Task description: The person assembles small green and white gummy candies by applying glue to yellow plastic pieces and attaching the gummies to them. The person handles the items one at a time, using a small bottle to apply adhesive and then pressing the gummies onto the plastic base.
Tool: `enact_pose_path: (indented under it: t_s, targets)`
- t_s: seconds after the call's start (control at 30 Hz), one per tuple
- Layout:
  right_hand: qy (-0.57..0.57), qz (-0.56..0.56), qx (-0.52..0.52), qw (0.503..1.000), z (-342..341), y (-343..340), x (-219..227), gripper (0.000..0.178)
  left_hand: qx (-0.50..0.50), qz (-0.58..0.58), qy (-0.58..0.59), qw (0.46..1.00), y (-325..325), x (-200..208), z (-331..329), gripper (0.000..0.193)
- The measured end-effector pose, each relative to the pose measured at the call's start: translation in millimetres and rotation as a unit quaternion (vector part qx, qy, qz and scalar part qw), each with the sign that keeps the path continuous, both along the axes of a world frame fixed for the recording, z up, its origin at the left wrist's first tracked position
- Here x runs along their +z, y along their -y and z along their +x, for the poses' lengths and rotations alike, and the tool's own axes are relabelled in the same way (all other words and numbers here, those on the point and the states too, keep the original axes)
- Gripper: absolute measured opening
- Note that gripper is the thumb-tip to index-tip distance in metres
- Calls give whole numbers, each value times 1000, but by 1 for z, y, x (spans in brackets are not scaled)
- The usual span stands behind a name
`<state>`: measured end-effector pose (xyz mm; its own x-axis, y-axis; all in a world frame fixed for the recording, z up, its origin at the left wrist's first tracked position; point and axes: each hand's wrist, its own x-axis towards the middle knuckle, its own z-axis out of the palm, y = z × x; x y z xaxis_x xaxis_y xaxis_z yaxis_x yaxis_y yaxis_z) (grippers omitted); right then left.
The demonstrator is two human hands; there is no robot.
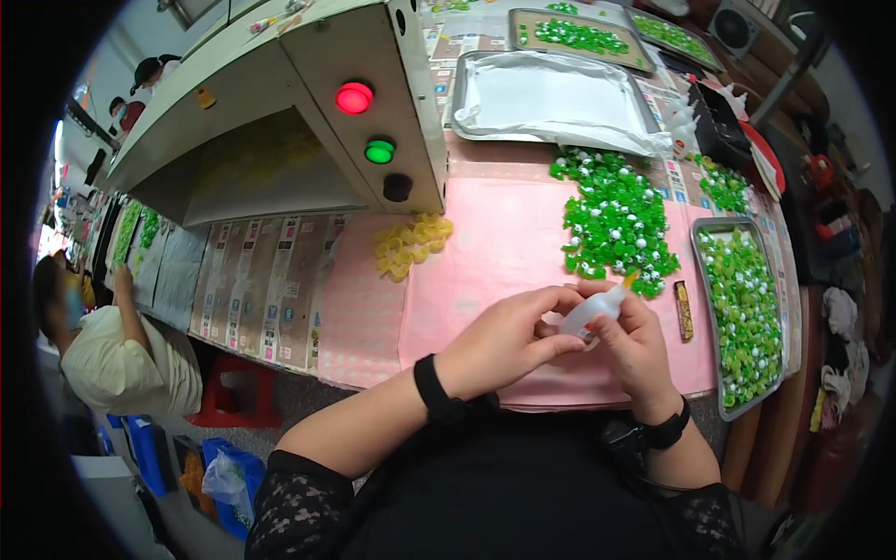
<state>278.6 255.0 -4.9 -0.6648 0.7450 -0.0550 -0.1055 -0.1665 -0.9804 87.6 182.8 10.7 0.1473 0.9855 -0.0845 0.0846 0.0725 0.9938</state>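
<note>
1. White squeeze bottle [597, 308], just right of centre: your left hand [527, 331] and right hand [637, 343] fingers both grip it.
2. Squeezed too hard, its yellow nozzle [631, 279] could drip onto your green trinkets [611, 217].

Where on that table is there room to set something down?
Bare: the pink sheet between the yellow pieces and green heap, and the patterned covering left of those pieces. Crowded: the right, with heap and filled tray, and the near edge where left hand and right hand hold a bottle.
</note>
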Motion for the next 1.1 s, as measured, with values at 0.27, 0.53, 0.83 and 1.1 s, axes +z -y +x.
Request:
enact_pose_path:
  t_s: [0.27,0.53,0.83,1.1]
  targets:
    - [18,32,-159,987,41,-29,5,41,211,-58,-401,889,18,24,-129,48]
    - [104,63,-272,955,53,-36,8,42,140,-6,-439,887,15,5,-165,65]
    - [205,57,-200,956,52,-48,6,43,130,-17,-294,947,11,0,-141,56]
    - [104,40,-157,981,29,-42,7,45,207,-21,-217,954,22,-7,-153,32]
